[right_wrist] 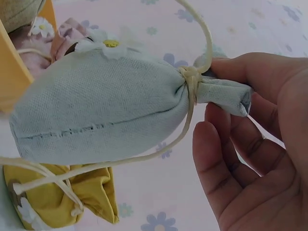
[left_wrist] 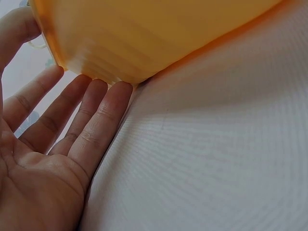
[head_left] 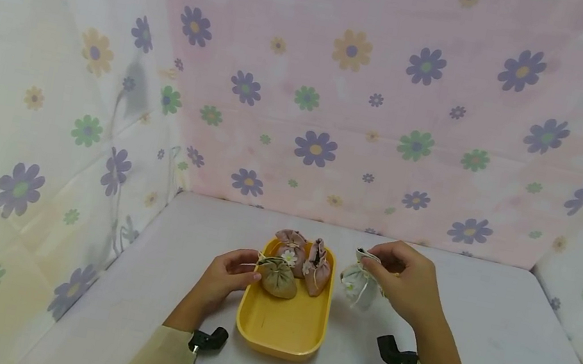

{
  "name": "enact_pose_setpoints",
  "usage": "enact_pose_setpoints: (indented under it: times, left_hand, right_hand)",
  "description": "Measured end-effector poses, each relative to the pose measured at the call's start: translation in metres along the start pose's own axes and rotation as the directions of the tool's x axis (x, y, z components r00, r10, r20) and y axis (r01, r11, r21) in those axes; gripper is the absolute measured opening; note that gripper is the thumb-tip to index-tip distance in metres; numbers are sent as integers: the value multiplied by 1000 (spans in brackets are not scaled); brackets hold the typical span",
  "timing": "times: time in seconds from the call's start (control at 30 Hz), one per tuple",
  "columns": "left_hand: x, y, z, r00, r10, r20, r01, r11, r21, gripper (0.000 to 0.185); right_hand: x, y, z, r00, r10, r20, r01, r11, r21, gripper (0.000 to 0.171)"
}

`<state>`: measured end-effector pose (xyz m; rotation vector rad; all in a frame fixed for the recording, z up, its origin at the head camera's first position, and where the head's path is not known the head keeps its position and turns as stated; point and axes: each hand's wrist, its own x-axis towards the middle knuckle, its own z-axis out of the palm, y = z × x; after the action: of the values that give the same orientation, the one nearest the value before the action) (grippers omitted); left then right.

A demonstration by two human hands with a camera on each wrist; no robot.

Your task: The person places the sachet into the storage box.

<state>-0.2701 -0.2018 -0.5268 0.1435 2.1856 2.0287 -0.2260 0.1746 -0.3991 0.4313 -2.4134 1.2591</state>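
Head view: right hand (head_left: 406,285) pinches grey pouch (head_left: 357,283); left hand (head_left: 229,275) flat against tray (head_left: 281,330).

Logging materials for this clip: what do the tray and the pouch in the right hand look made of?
The tray looks like moulded plastic: even yellow, smooth rounded rim, faint sheen. The pouch, pinched by the right hand, looks like pale woven cloth: visible weave, stitched seam, gathered neck tied with cream cord, probably cotton.

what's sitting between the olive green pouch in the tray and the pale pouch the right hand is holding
In the head view, a pink pouch stands in the yellow tray, between the olive pouch and the pale pouch held by the right hand.
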Motion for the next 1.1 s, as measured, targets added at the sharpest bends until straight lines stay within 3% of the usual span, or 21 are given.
enact_pose_setpoints:
  times: [0.3, 1.1]
  left_hand:
    - [0, 1, 0, 1000, -3, 2, 3, 1000, 4, 63]
    - [-2, 3, 1, 1000, -1, 2, 1, 1000, -3, 62]
  right_hand:
    - [-1, -13, 14, 999, -15, 33, 14, 1000, 28, 13]
    - [-6, -23, 59, 996, 75, 40, -77, 995, 62, 14]
